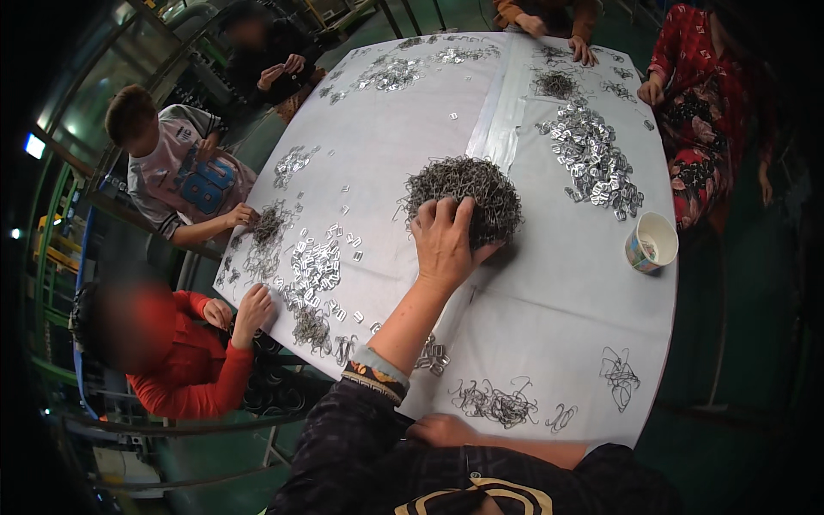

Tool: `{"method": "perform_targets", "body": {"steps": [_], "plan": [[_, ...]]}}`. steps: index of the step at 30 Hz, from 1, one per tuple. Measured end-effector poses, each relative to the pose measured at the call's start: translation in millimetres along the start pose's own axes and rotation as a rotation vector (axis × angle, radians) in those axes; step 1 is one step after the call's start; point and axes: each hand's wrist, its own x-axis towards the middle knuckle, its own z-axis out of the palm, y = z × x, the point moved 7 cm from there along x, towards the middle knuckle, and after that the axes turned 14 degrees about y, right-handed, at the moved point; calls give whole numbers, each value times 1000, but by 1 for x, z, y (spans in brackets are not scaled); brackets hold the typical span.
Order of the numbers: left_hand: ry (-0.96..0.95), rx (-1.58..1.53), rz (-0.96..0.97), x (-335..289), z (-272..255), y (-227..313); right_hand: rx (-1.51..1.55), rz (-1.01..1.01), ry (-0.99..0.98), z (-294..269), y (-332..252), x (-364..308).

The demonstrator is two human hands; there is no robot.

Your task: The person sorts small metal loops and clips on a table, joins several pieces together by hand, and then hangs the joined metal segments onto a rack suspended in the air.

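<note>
My left hand (445,239) reaches over the middle of the white-covered table, fingers bent into a large heap of dark bent-wire hooks (468,184). Its fingertips are sunk among the hooks, and the thumb lies along the heap's lower right side. Across my body at the near table edge rests my right hand (436,429); its fingers are mostly hidden by my sleeve and the edge. Just above it sits a small group of metal buckles (432,356). To its right lie a loose spread of wire hooks (498,403) and a few more hooks (562,418).
A paper cup (650,245) stands at the right edge. Metal buckles lie in piles at the right (592,159), left (316,262) and far side (390,73). Tangled wires (620,378) lie lower right. Several people sit around the table, one in red (193,360) close on my left.
</note>
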Motion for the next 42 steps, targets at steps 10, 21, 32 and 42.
{"method": "perform_targets", "body": {"steps": [10,21,32,42], "plan": [[29,-196,-149,34,-7,-18,34,73,-10,-1,-2,2],[-30,-285,-175,50,-35,52,47,125,-19,9,11,-4],[-45,-535,-175,33,-8,65,19,76,-51,3,11,-1],[-371,-252,172,-84,27,-45,116,14,2,-1,-1,4]]}}
